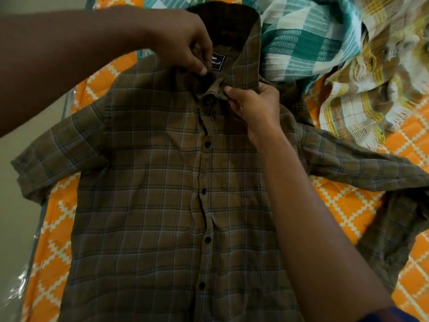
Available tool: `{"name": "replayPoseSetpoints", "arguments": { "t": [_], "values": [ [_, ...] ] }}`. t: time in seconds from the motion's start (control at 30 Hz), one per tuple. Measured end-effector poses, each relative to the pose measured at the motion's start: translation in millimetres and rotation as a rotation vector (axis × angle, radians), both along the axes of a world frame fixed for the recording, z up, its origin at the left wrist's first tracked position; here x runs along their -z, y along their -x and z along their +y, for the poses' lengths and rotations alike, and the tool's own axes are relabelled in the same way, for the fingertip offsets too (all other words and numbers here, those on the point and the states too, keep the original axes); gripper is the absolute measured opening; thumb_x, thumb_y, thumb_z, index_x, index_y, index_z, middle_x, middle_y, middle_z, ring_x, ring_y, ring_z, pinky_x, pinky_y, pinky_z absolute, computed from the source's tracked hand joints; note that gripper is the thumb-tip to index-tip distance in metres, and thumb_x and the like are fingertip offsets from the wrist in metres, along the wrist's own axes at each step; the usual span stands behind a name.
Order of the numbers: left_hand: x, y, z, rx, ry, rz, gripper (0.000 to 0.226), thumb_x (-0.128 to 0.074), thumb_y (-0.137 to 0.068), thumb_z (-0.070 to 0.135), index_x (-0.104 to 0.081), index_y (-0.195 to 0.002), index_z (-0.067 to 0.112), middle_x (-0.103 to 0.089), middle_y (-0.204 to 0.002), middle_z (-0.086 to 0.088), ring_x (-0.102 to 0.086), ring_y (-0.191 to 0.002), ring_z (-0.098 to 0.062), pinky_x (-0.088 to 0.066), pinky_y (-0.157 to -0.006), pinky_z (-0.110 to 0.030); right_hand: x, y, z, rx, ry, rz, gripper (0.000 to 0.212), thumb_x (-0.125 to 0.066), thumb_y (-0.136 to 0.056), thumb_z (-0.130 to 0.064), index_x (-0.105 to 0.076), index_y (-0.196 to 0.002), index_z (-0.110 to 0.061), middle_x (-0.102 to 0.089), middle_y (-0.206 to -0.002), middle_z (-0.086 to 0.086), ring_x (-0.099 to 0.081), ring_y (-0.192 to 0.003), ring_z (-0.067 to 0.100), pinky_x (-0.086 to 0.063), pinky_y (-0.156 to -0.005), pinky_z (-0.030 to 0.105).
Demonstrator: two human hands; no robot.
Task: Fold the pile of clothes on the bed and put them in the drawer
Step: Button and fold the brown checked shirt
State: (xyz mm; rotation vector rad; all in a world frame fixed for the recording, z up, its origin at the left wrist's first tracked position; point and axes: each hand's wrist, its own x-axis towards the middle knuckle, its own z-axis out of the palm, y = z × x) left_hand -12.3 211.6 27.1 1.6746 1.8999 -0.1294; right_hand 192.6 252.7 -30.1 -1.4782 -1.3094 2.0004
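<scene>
A brown plaid button-up shirt (151,182) lies spread face up on the bed, its buttons closed down the front and both sleeves stretched out. My left hand (185,40) pinches the left side of the collar beside the dark blue neck label (217,62). My right hand (255,105) grips the right collar edge next to the top button (206,102). Both hands are at the neck opening, a short gap apart.
The bed is covered by an orange sheet with white diamond lines (53,252). A teal and white checked cloth (308,40) and a yellow and white checked cloth (362,101) lie heaped at the upper right. The bed's left edge and floor (16,205) show at left.
</scene>
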Motion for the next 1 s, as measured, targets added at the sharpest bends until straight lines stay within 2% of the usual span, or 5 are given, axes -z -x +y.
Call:
{"name": "replayPoseSetpoints", "arguments": {
  "t": [0.13,0.27,0.4,0.63,1.0],
  "values": [
    [-7.8,7.4,-0.7,-0.284,0.038,-0.237,0.014,-0.053,-0.102,0.025,-0.063,-0.107,0.016,-0.062,-0.1,-0.005,-0.057,-0.085,-0.014,-0.041,-0.071,-0.027,-9.6,7.6,1.8,0.037,-0.018,0.063,0.014,-0.078,-0.083,0.0,-0.071,-0.082,-0.012,-0.077,-0.085,0.003,-0.074,-0.087,0.016,-0.056,-0.072,0.021],
    [1.9,5.7,-2.2,-0.544,0.035,-0.446,0.019,-0.051,-0.104,0.031,-0.065,-0.107,0.02,-0.064,-0.114,-0.013,-0.06,-0.097,-0.027,-0.052,-0.083,-0.036,-18.6,19.5,-1.0,0.161,0.08,0.173,0.017,-0.077,-0.083,0.005,-0.068,-0.08,-0.01,-0.075,-0.084,0.006,-0.073,-0.084,0.017,-0.057,-0.072,0.022],
    [16.6,-7.9,1.2,-0.764,-0.016,-0.531,0.011,-0.057,-0.1,0.032,-0.065,-0.096,0.026,-0.053,-0.091,0.002,-0.039,-0.071,-0.01,-0.033,-0.054,-0.02,-19.8,35.0,-6.9,0.246,0.089,0.192,0.014,-0.076,-0.083,0.008,-0.068,-0.08,-0.003,-0.072,-0.084,0.011,-0.071,-0.081,0.018,-0.061,-0.072,0.025],
    [23.6,-18.0,-12.1,-0.783,-0.098,-0.56,0.013,-0.058,-0.1,0.028,-0.065,-0.096,0.018,-0.049,-0.086,-0.007,-0.04,-0.07,-0.016,-0.033,-0.059,-0.029,-10.4,49.6,-12.7,0.33,0.093,0.215,0.017,-0.074,-0.082,0.012,-0.066,-0.076,-0.002,-0.068,-0.077,0.01,-0.068,-0.072,0.016,-0.061,-0.066,0.024],
    [58.2,-37.2,-24.6,-0.711,-0.346,-0.392,0.016,-0.059,-0.099,0.029,-0.067,-0.096,0.015,-0.06,-0.084,0.004,-0.056,-0.08,-0.009,-0.044,-0.072,-0.026,17.1,43.7,-15.8,0.314,0.139,0.269,0.014,-0.068,-0.085,0.015,-0.069,-0.085,0.001,-0.071,-0.082,0.011,-0.07,-0.082,0.021,-0.061,-0.07,0.026]
  ]
}}
